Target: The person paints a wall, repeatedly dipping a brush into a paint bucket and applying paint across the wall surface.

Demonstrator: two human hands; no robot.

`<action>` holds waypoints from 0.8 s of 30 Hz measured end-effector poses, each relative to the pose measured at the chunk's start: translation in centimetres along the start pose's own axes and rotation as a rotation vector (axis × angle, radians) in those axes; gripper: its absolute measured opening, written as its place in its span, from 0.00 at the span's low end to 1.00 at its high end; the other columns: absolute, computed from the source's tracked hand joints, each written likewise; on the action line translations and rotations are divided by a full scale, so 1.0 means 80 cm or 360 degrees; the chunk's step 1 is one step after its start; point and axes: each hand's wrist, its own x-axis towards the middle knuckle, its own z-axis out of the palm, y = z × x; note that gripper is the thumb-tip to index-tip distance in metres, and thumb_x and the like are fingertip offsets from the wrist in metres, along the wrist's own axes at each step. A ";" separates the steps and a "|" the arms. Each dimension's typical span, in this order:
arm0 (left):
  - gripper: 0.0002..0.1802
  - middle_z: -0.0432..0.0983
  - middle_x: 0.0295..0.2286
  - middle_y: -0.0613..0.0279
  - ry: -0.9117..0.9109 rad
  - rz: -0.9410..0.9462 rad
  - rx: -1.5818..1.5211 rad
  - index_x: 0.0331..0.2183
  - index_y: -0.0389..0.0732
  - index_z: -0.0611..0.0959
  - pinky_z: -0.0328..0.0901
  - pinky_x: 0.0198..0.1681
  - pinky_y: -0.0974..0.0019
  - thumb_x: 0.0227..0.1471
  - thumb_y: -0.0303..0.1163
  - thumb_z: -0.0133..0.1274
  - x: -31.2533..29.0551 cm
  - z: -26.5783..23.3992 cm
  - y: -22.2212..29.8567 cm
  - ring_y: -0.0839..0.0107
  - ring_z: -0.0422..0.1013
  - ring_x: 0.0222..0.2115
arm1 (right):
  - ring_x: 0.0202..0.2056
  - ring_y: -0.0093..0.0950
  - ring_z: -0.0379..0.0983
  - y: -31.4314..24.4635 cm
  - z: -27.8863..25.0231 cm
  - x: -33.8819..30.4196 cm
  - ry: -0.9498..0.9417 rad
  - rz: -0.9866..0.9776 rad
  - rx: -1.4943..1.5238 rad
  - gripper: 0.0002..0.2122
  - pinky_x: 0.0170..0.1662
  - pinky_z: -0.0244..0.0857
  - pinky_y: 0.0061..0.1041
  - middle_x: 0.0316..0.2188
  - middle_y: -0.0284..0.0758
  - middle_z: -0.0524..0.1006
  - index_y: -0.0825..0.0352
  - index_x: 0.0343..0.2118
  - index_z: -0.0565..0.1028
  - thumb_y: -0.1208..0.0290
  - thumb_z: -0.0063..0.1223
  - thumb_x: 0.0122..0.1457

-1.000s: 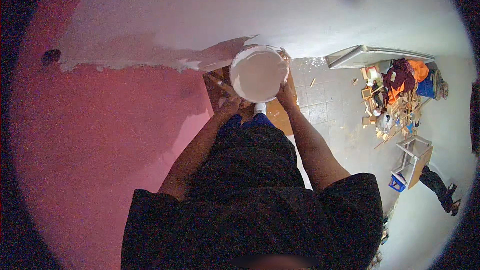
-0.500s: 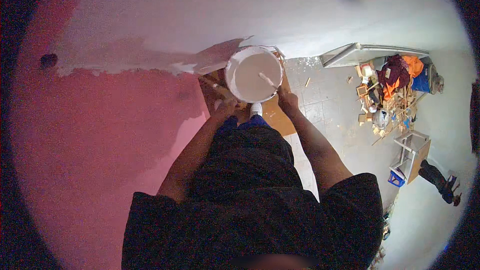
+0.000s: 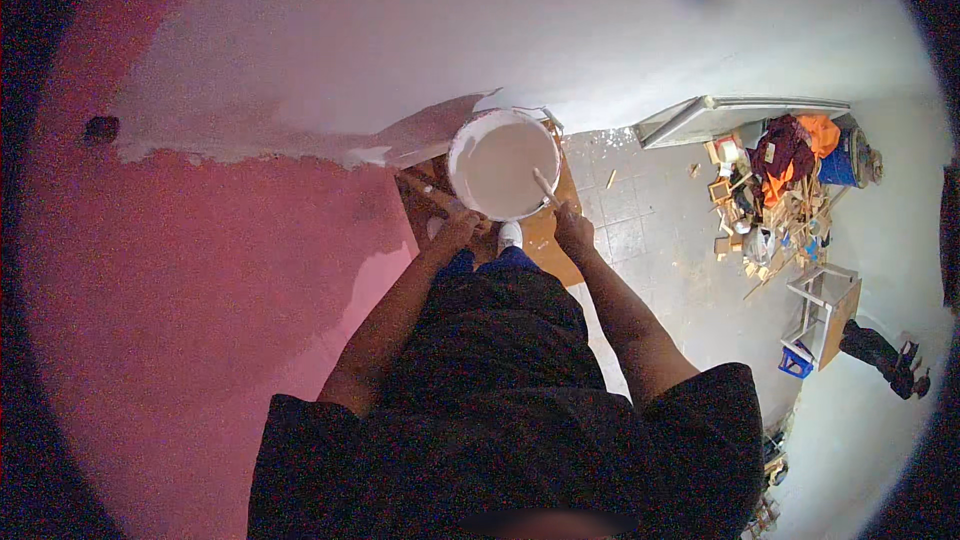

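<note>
Black short-sleeved shirt (image 3: 500,410), bare forearms, blue trousers, white shoe (image 3: 510,235).

Showing dim and grainy overall, with coloured noise speckling the pink wall (image 3: 190,290). Brightening toward the upper right, where the white wall (image 3: 560,20) and pale floor (image 3: 690,270) are catching soft, even light. Falling into black vignette at all four corners. Bending straight edges strongly toward the rim. Losing detail in the dark shirt (image 3: 500,410), nearly featureless. Softening the clutter pile (image 3: 780,190) at right. Glaring mildly on the paint bucket (image 3: 503,165).
</note>
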 end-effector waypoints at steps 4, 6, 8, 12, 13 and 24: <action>0.15 0.73 0.31 0.58 -0.0171 0.0271 0.0369 0.38 0.32 0.76 0.68 0.33 0.68 0.57 0.32 0.40 -0.015 0.003 0.044 0.70 0.71 0.31 | 0.23 0.45 0.74 0.014 0.024 -0.007 0.0322 -0.0119 -0.0047 0.09 0.23 0.67 0.43 0.23 0.45 0.73 0.64 0.37 0.66 0.65 0.42 0.60; 0.16 0.73 0.31 0.59 0.0180 0.1245 0.1494 0.37 0.33 0.76 0.67 0.33 0.69 0.57 0.34 0.39 -0.005 -0.009 0.012 0.71 0.71 0.30 | 0.25 0.45 0.74 -0.011 0.008 0.007 0.0253 -0.0063 0.0084 0.09 0.24 0.68 0.43 0.24 0.45 0.73 0.65 0.37 0.66 0.65 0.42 0.60; 0.16 0.73 0.32 0.58 0.0047 0.0489 0.0570 0.38 0.33 0.76 0.67 0.35 0.67 0.56 0.34 0.40 0.007 0.009 0.012 0.70 0.71 0.31 | 0.28 0.45 0.74 -0.007 0.011 0.003 -0.0146 0.0065 -0.0141 0.11 0.26 0.69 0.43 0.31 0.48 0.74 0.67 0.39 0.66 0.65 0.40 0.60; 0.16 0.73 0.32 0.58 -0.0021 -0.0257 -0.0167 0.37 0.32 0.76 0.67 0.35 0.65 0.57 0.35 0.39 0.011 0.019 0.016 0.68 0.71 0.31 | 0.32 0.46 0.74 -0.028 -0.004 0.002 -0.0117 0.0102 -0.0111 0.12 0.28 0.70 0.43 0.37 0.50 0.72 0.68 0.39 0.67 0.64 0.39 0.61; 0.17 0.73 0.32 0.58 0.0007 -0.0242 -0.0081 0.37 0.32 0.76 0.67 0.35 0.64 0.57 0.35 0.39 0.010 0.019 0.018 0.67 0.71 0.31 | 0.34 0.46 0.74 -0.037 -0.016 0.007 -0.0299 0.0246 -0.0049 0.13 0.30 0.70 0.44 0.40 0.50 0.72 0.68 0.40 0.67 0.63 0.38 0.61; 0.16 0.73 0.29 0.58 -0.0122 -0.0093 -0.0819 0.39 0.32 0.76 0.69 0.32 0.67 0.57 0.34 0.41 0.017 -0.020 -0.064 0.66 0.72 0.30 | 0.32 0.51 0.72 -0.069 -0.020 0.025 -0.0342 0.0417 0.0267 0.11 0.33 0.66 0.51 0.30 0.51 0.74 0.66 0.38 0.69 0.64 0.39 0.60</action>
